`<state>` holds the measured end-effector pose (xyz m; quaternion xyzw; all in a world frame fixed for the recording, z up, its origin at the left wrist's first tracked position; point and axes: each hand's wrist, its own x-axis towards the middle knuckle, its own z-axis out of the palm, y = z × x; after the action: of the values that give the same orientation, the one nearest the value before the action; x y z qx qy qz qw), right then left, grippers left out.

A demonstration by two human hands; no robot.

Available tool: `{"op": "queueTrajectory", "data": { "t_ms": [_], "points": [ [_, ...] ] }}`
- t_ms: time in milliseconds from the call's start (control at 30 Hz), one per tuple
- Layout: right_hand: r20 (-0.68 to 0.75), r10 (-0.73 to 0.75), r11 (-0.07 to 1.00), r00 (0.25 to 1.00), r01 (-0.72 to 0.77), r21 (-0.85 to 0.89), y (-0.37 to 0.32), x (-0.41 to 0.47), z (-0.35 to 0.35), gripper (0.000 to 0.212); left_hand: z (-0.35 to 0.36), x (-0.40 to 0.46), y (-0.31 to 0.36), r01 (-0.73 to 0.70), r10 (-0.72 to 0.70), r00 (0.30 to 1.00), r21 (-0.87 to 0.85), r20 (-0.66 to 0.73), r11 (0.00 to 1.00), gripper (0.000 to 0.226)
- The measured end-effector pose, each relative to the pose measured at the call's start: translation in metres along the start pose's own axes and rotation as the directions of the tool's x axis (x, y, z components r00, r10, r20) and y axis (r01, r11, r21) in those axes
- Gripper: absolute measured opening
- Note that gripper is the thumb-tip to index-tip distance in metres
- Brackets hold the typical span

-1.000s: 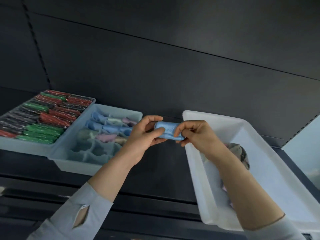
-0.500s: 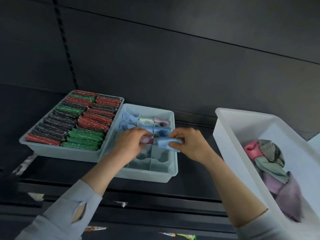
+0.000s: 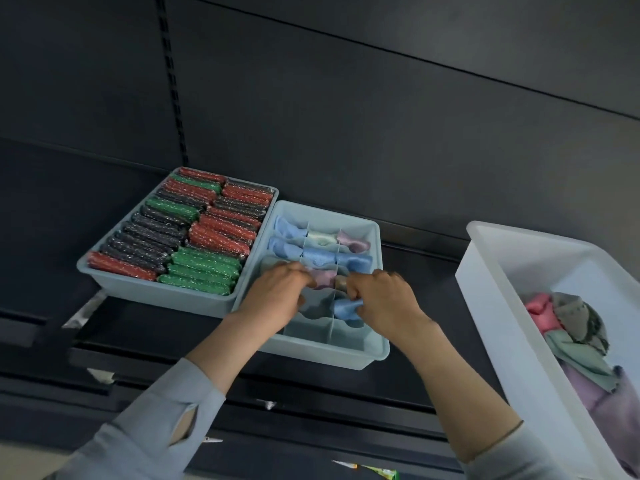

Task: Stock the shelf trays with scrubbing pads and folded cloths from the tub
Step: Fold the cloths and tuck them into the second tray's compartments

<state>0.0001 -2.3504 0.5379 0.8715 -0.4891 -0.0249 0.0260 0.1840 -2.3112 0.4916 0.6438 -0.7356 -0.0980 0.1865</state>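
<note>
Folded blue cloth (image 3: pixel 346 308) sits low in a cell on the right side of the divided tray (image 3: pixel 375 351), near its front, pinched by the right hand (image 3: pixel 382 299). That hand comes in from the lower right with the forearm bare and the wrist bent down — knuckles up, fingers curled over the cloth's edge. The left hand (image 3: pixel 277 294) reaches in from the lower left, its grey sleeve (image 3: pixel 156 431) pushed back from the wrist; its fingers are curled down into the tray's left cells, but whether they hold anything I cannot tell, since the fingertips are hidden behind the hand.

Behind the hands, the back cells of the divided tray hold more rolled cloths (image 3: pixel 320 252) in blue, pale green and lilac, while the front cells show only bare dividers. Just beside it on the left, edges touching, a second tray (image 3: pixel 138 289) is packed with scrubbing pads (image 3: pixel 204 233) in rows of red, green and black. Both trays stand on a dark shelf (image 3: pixel 55 237) backed by dark panels. To the right, well apart from the trays, a white tub (image 3: pixel 491 306) holds a loose heap of cloths (image 3: pixel 575 334) — pink, grey-green and lilac.
</note>
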Motion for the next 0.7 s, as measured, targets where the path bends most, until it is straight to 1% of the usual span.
{"op": "queueTrajectory", "data": {
  "t_ms": [167,300,400,467,500,567,633,700],
  "points": [
    [0.030,0.012,0.993,0.999,-0.008,-0.121,-0.004,0.001,0.006,0.019,0.000,0.002,-0.001,0.001,-0.001,1.000,0.014,-0.004,1.000,0.040],
    [0.001,0.010,0.970,1.000,-0.009,-0.243,-0.002,-0.001,0.004,0.021,0.000,0.003,0.000,-0.001,0.001,1.000,0.024,0.005,1.000,0.038],
    [0.047,-0.006,0.972,0.999,0.017,-0.233,-0.005,-0.002,0.006,0.021,0.000,0.004,0.001,-0.002,0.002,1.000,0.020,0.002,1.000,0.039],
    [0.053,-0.016,0.988,0.998,0.024,-0.156,-0.001,-0.005,0.002,0.024,-0.002,0.005,0.003,-0.005,0.004,1.000,0.016,0.006,1.000,0.037],
    [0.030,-0.020,0.997,0.999,0.022,-0.076,0.003,-0.008,-0.001,0.026,-0.004,0.006,0.005,-0.005,0.005,1.000,0.015,0.011,1.000,0.034],
    [-0.076,-0.015,0.994,0.997,0.023,0.109,0.020,-0.019,-0.013,0.026,-0.010,0.012,0.014,-0.019,0.019,1.000,0.008,0.005,1.000,0.025],
    [-0.197,0.048,0.977,0.979,-0.006,0.211,0.048,-0.033,-0.026,0.025,-0.016,0.023,0.032,-0.057,0.057,0.998,-0.011,-0.014,0.998,0.019],
    [-0.276,0.147,0.965,0.950,-0.076,0.250,0.085,-0.051,-0.041,0.024,-0.019,0.036,0.058,-0.097,0.095,0.995,-0.041,-0.043,0.994,0.025]
  ]
}}
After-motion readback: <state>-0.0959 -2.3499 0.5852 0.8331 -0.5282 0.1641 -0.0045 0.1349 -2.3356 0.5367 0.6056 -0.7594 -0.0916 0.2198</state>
